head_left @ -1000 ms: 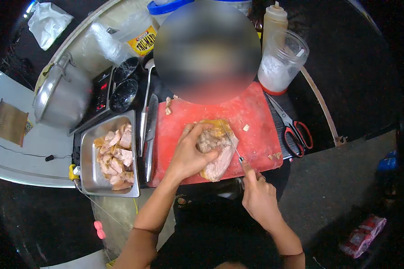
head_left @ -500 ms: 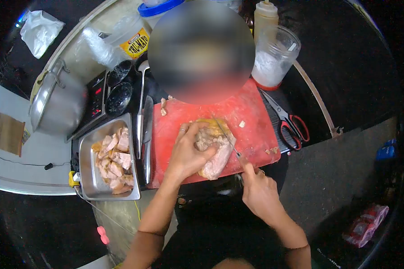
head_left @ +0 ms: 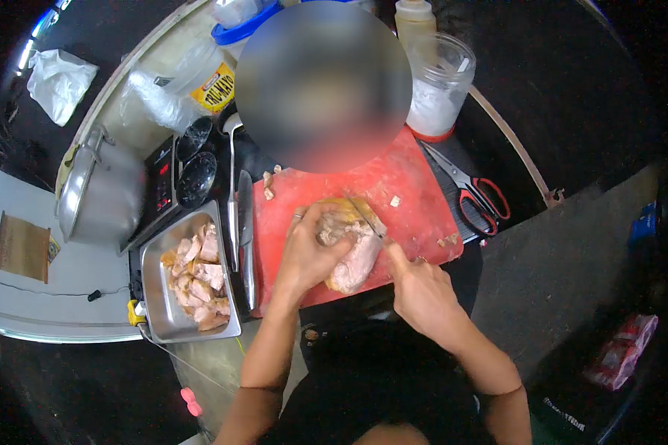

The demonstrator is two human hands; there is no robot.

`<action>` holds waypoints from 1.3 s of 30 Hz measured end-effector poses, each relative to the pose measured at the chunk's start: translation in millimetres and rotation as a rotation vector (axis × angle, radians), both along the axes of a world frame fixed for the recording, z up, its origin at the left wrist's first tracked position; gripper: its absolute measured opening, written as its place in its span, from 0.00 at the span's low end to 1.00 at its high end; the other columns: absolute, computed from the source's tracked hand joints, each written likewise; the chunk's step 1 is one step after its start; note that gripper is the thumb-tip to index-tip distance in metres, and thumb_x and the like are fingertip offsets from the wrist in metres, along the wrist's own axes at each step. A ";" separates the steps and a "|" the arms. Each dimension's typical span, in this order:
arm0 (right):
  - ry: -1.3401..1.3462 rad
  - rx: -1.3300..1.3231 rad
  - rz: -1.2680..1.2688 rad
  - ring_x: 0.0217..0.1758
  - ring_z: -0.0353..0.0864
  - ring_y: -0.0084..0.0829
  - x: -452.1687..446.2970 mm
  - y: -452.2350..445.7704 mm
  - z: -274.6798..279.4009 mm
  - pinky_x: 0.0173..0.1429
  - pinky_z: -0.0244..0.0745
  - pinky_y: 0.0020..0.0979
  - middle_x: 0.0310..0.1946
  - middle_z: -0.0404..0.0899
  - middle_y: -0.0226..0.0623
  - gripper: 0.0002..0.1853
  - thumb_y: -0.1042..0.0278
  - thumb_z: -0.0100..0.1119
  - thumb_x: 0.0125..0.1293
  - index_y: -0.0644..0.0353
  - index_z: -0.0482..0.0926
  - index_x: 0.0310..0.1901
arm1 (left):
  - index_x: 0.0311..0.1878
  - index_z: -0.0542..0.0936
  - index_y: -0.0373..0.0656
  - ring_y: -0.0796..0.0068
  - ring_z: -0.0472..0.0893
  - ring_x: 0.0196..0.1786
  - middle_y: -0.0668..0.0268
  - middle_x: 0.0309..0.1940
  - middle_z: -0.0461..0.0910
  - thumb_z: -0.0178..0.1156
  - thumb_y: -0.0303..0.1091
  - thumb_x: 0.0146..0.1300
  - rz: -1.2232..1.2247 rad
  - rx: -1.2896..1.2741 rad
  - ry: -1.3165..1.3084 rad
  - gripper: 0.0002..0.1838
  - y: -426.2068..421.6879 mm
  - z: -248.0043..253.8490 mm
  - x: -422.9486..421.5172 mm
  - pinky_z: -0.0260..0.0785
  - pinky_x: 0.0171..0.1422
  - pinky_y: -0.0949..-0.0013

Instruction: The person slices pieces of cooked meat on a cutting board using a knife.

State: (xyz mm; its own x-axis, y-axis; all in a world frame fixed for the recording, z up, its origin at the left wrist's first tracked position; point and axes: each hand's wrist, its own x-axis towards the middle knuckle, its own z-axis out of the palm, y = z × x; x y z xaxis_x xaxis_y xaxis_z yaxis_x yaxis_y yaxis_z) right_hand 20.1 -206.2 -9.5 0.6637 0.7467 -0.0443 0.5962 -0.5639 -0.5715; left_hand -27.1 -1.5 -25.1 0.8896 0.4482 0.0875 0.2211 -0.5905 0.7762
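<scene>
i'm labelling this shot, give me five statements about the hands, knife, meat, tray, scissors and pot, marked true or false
1. The right hand holds a knife. True.
2. The left hand is on the piece of meat. True.
3. The scissors lie inside the metal tray. False: the scissors are at the right side of the red board, outside the tray.
4. Chunks of meat lie in the metal tray. True.
5. The pot stands to the right of the red board. False: it is on the left, beyond the tray.
</scene>
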 end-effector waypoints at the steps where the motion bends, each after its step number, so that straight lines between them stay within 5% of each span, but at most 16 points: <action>1: 0.016 -0.022 -0.006 0.31 0.82 0.57 -5.2 -7.0 4.8 0.35 0.76 0.55 0.26 0.79 0.56 0.28 0.78 0.52 0.60 0.61 0.63 0.63 | 0.52 0.79 0.38 0.53 0.79 0.53 0.50 0.47 0.78 0.73 0.34 0.48 0.014 0.003 0.024 0.26 -0.8 1.4 0.1 0.72 0.59 0.58; 13: 0.012 -0.003 0.005 0.33 0.84 0.55 9.3 13.1 -8.2 0.37 0.79 0.53 0.29 0.80 0.56 0.25 0.79 0.54 0.57 0.59 0.64 0.58 | 0.53 0.79 0.37 0.69 0.81 0.52 0.58 0.49 0.80 0.73 0.30 0.50 -0.164 0.039 0.021 0.25 17.1 -5.2 6.0 0.73 0.58 0.66; 21: 0.056 -0.092 0.001 0.34 0.84 0.55 -16.5 -24.4 13.1 0.36 0.79 0.53 0.29 0.81 0.56 0.26 0.80 0.54 0.56 0.60 0.64 0.58 | 0.53 0.79 0.37 0.70 0.81 0.50 0.59 0.47 0.81 0.73 0.28 0.50 -0.087 0.032 0.036 0.25 18.0 -15.7 5.9 0.74 0.57 0.67; 30: 0.033 0.025 -0.011 0.34 0.84 0.56 8.5 8.1 -25.1 0.37 0.79 0.52 0.30 0.80 0.56 0.28 0.81 0.53 0.56 0.61 0.64 0.61 | 0.54 0.78 0.36 0.73 0.81 0.49 0.61 0.48 0.81 0.73 0.26 0.51 -0.138 -0.025 0.042 0.25 21.4 -16.5 6.5 0.75 0.55 0.70; 39: 0.151 -0.030 -0.082 0.31 0.83 0.57 -34.5 -54.3 -29.1 0.35 0.79 0.54 0.28 0.80 0.54 0.30 0.75 0.54 0.63 0.55 0.61 0.68 | 0.56 0.77 0.34 0.72 0.81 0.50 0.59 0.48 0.81 0.71 0.29 0.54 -0.094 0.008 0.046 0.26 19.1 -19.8 0.3 0.75 0.55 0.69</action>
State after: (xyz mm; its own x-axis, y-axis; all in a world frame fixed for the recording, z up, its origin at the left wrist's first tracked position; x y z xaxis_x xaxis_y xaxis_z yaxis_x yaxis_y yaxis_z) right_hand -14.4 -260.6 -38.6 0.7066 0.6869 -0.1701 0.4557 -0.6256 -0.6332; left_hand -26.8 17.5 -44.8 0.9309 0.3620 0.0487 0.1999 -0.6166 0.7614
